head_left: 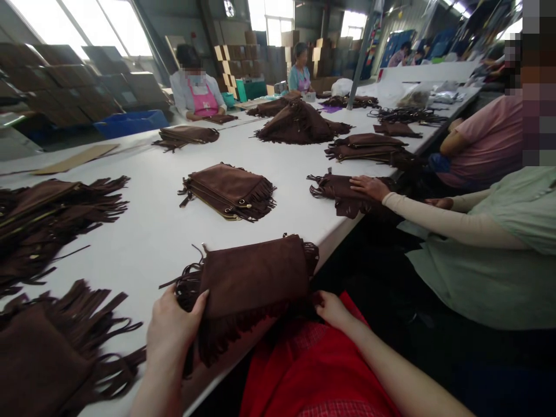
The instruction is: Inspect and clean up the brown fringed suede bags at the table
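A dark brown fringed pouch lies in front of me at the table's near edge, its fringe hanging over the side. My left hand grips its left end, thumb on top and fingers among the fringe strands. At the pouch's lower right corner is my right hand, fingers curled in; the fingertips are partly hidden against the dark fringe, so what they hold cannot be made out. Just beyond lies a stack of similar pouches with zippers and metal rings showing.
More fringed pouches lie at the left, and a large heap sits farther back on the white table. At the right, a co-worker's hand rests on another brown piece. A metal post rises from the table.
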Action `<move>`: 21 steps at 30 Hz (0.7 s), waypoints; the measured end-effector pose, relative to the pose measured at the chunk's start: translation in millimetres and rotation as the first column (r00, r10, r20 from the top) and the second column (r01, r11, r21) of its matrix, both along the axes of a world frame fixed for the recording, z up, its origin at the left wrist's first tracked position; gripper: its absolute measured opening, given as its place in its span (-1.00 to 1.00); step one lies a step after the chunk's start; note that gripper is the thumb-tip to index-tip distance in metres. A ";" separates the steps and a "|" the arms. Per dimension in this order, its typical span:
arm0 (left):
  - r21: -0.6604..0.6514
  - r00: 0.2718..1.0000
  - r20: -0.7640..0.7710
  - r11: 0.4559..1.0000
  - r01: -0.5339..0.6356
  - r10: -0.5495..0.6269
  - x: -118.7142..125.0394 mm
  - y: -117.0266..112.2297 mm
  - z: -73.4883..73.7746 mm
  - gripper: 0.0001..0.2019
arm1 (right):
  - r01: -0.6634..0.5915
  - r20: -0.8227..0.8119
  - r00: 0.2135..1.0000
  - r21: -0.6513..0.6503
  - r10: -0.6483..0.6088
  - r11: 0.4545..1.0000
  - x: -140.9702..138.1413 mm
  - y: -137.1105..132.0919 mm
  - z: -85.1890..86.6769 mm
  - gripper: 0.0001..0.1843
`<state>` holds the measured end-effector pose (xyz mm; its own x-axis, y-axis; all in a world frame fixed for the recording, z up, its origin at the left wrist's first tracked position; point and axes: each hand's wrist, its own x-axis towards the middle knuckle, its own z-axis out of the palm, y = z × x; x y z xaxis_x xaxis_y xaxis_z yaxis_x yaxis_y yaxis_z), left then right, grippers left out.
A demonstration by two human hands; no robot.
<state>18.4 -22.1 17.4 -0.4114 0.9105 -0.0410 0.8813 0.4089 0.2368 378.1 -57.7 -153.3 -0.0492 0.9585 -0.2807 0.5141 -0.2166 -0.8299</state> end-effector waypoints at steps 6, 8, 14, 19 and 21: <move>0.001 0.990 0.087 0.994 0.113 -0.112 -6.5 37.3 20.5 -0.60 | -0.084 -0.078 0.994 -0.012 0.082 0.996 -16.0 -16.0 10.7 -0.63; 0.063 0.995 0.034 0.994 0.091 -0.093 -14.7 54.3 30.0 -0.61 | -0.159 -0.064 0.985 0.038 0.161 0.987 -23.3 -21.4 25.3 -0.61; 0.117 0.992 -0.120 0.992 0.054 -0.039 -1.3 90.2 36.4 -0.44 | -0.307 0.084 0.952 0.199 0.296 0.931 -49.5 -33.7 81.0 -0.67; 0.058 0.984 -0.109 0.987 0.150 -0.143 42.9 91.3 2.2 -0.29 | -0.333 0.132 0.940 0.159 0.314 0.929 -47.1 -43.7 66.1 -0.68; 0.034 0.980 -0.110 0.985 0.168 -0.164 51.6 90.8 -10.0 -0.27 | -0.299 0.097 0.951 0.034 0.295 0.954 -39.3 -43.5 44.2 -0.73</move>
